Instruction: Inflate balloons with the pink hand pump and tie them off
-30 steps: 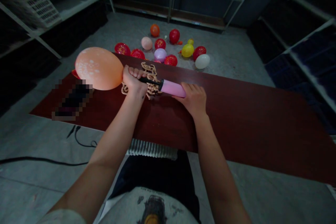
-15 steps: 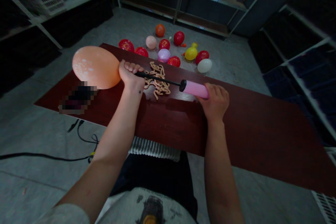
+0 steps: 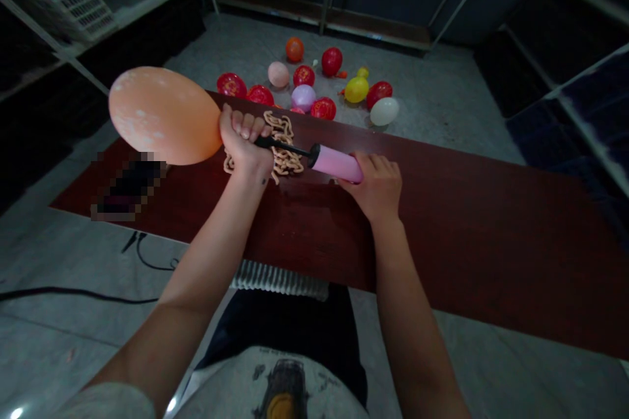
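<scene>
My left hand (image 3: 244, 141) is closed around the neck of a peach balloon (image 3: 163, 115) and the black tip of a hand pump, holding them together. The inflated balloon sticks out to the left, above the dark red table (image 3: 466, 236). My right hand (image 3: 374, 184) grips the pink pump barrel (image 3: 337, 163), and only a short stretch of black rod shows between the hands. A heap of limp peach balloons (image 3: 282, 147) lies on the table just behind and under the pump.
Several inflated balloons (image 3: 324, 88), red, yellow, orange, white and purple, lie on the grey floor beyond the table. Metal shelving lines the walls, with a white basket (image 3: 69, 3) on the left shelf. A blurred dark object (image 3: 128, 186) rests on the table's left end. Cables (image 3: 142, 255) run over the floor.
My right hand has pushed the pink barrel back in toward my left hand after pulling it out. The balloon looks larger and sits a little higher.
</scene>
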